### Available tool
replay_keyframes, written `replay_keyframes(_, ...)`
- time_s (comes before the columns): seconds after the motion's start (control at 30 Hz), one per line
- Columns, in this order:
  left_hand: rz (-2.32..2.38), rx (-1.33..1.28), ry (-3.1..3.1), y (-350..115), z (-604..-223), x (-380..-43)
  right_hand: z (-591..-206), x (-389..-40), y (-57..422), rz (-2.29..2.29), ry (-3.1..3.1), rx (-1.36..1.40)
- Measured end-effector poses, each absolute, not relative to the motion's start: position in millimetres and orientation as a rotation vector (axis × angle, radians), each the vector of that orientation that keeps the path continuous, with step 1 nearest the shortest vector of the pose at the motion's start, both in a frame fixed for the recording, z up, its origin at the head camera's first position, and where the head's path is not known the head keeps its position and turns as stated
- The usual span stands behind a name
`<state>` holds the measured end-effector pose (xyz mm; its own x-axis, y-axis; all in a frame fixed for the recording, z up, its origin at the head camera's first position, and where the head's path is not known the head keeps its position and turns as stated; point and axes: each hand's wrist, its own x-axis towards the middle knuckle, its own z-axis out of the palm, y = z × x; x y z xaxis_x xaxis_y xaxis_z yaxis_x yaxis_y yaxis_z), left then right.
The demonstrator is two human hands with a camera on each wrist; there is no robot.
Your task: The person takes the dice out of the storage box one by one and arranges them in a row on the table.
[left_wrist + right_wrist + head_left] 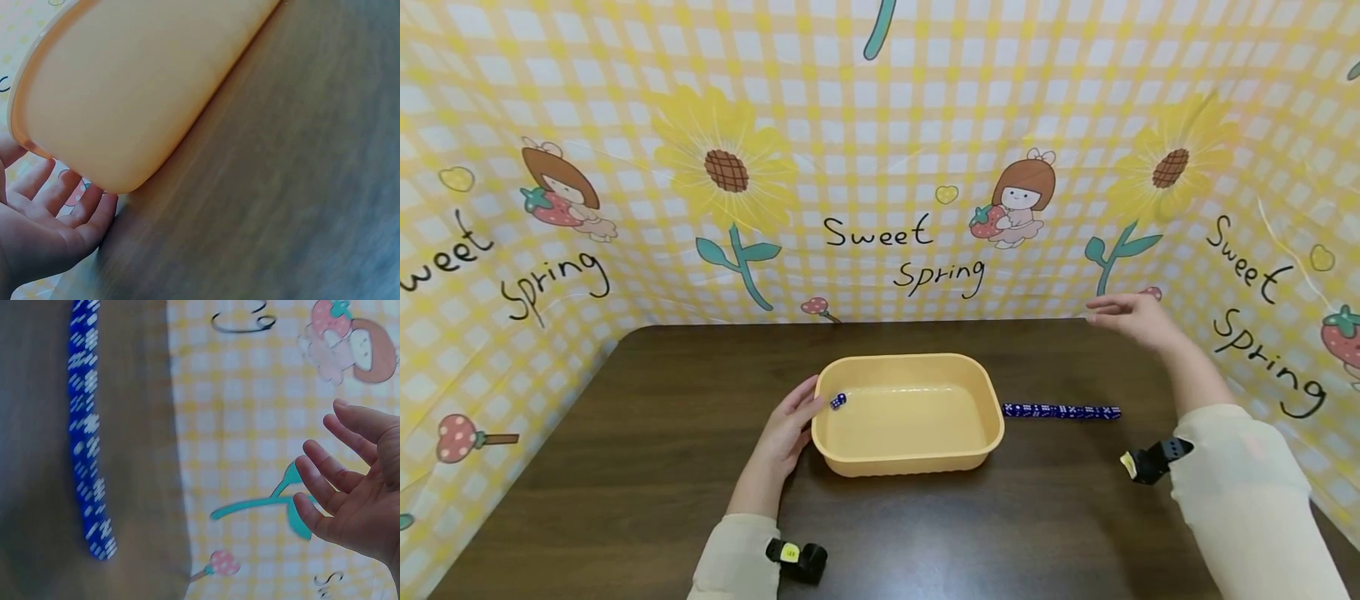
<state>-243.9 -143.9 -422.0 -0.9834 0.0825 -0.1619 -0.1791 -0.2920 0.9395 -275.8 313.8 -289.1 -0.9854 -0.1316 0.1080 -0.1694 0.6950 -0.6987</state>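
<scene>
A yellow plastic basin [910,457] sits on the table. My left hand [792,427] grips its left end, thumb at the rim and fingers along the outer wall; the left wrist view shows this hand [59,219] against the basin's side [144,94]. Inside, close to that thumb, lie small blue dice [838,402]; their number is hard to tell. My right hand [1138,321] is raised at the far right, holding nothing, fingers loosely spread in the right wrist view. Nearer than it, a straight row of blue dice [1062,412] with white pips runs rightward from the basin.
The dark wooden table [625,467] ends at a yellow checked cloth [880,167] hanging behind and at both sides. Black wrist cameras are strapped at the left sleeve [737,558] and the right sleeve [1240,483].
</scene>
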Motion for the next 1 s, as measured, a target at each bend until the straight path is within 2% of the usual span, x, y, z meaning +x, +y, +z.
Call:
replay_keyframes(0.3, 2.397, -0.131, 1.771, -142, -421, -244, -271, -285, 280, 1.231, -2.807, 0.303)
replay_keyframes(1.0, 2.403, -0.115, 1.776, -144, -423, -245, -286, -314, 169, 1.636, -2.591, 0.574)
